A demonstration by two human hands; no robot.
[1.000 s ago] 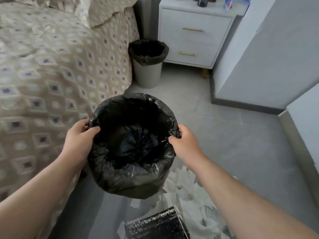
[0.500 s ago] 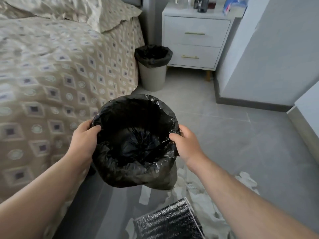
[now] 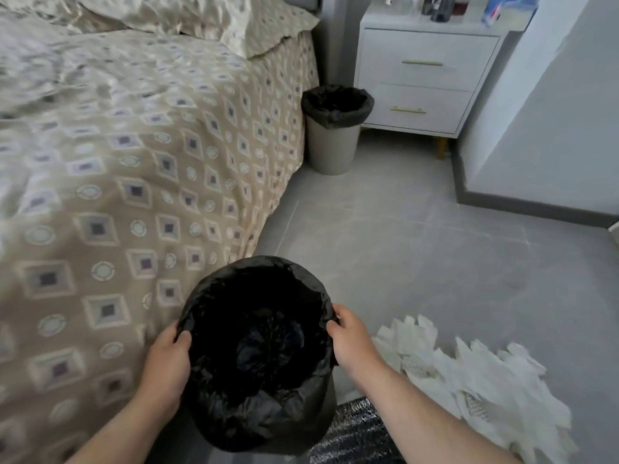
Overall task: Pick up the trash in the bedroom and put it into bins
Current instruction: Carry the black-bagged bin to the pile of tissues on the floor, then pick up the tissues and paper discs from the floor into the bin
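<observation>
Left hand and right hand gripped the rim of the black-lined bin; white paper trash lay on the floor rightward, nearer the right hand.

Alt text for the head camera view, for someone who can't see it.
The left hand and right hand grip the rim of a bin lined with a black plastic bag, beside a beige diamond-patterned bed. White crumpled paper scraps and a silvery-black packet litter the grey tiled floor; another beige, black-lined bin stands by a white two-drawer nightstand.
</observation>
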